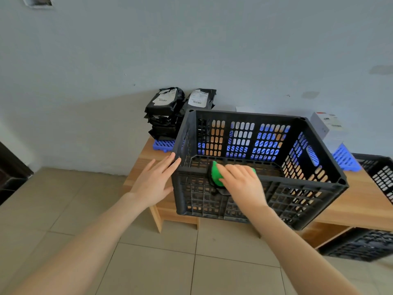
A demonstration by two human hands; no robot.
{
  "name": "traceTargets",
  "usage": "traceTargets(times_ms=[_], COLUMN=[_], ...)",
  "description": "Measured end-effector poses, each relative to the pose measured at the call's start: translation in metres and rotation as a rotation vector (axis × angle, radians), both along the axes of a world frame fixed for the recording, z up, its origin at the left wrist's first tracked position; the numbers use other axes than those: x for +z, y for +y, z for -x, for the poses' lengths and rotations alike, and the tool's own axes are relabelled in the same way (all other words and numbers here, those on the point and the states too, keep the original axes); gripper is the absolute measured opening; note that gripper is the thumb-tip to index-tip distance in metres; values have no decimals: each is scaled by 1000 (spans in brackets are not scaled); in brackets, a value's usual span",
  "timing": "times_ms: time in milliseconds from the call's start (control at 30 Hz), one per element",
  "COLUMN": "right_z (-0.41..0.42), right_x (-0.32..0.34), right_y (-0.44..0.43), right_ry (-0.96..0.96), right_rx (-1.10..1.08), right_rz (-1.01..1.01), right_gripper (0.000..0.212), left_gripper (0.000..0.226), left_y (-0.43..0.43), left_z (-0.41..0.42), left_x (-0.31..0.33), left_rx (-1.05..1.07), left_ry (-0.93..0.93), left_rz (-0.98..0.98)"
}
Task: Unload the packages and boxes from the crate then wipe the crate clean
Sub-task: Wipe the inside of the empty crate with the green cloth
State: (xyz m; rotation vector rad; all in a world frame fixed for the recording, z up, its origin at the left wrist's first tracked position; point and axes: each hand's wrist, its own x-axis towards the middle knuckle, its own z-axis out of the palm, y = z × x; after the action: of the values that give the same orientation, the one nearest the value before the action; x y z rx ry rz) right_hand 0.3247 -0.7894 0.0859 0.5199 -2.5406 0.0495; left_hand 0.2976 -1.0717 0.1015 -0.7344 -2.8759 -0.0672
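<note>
A black slotted plastic crate (297,124) stands on a low wooden table (361,211), tipped toward me, with nothing visible inside. My right hand (242,184) holds a green cloth (217,174) against the crate's near rim. With straight fingers, my left hand (154,182) presses flat on the crate's left outer wall near the corner. Black plastic-wrapped packages (164,111) with white labels are stacked behind the crate at the left. White boxes (326,124) sit behind its right corner.
The packages and boxes rest on blue plastic pallets (345,157) on the table against the wall. Another black crate (380,175) sits at the right edge, and one more (359,245) lies under the table. Tiled floor spreads in front and to the left.
</note>
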Motion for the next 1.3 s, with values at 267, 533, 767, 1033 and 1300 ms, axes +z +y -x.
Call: traceTargets(times_ms=[267,533,767,1033,1300], right_z=[-22,-1,19,-3,-58], right_x=[-9,-1,-12,-9,2], right_y=[56,-38,-109,14,188], right_ry=[70,-26,21,79,28], right_rx=[-186,-76,-12,-7,-225], right_rz=[94,131,139,-17,-5], right_gripper=[38,36,42,40,47], left_gripper=[87,82,86,85,83], left_y=[3,-1,-6,12,24], left_z=[-2,1,5,-5,-13], left_x=[1,2,4,3,22], left_rx=[23,-18,-60,-67,24], left_ry=[-40,-26,5,5,-106], left_rz=[-25,-94,-123,62,151])
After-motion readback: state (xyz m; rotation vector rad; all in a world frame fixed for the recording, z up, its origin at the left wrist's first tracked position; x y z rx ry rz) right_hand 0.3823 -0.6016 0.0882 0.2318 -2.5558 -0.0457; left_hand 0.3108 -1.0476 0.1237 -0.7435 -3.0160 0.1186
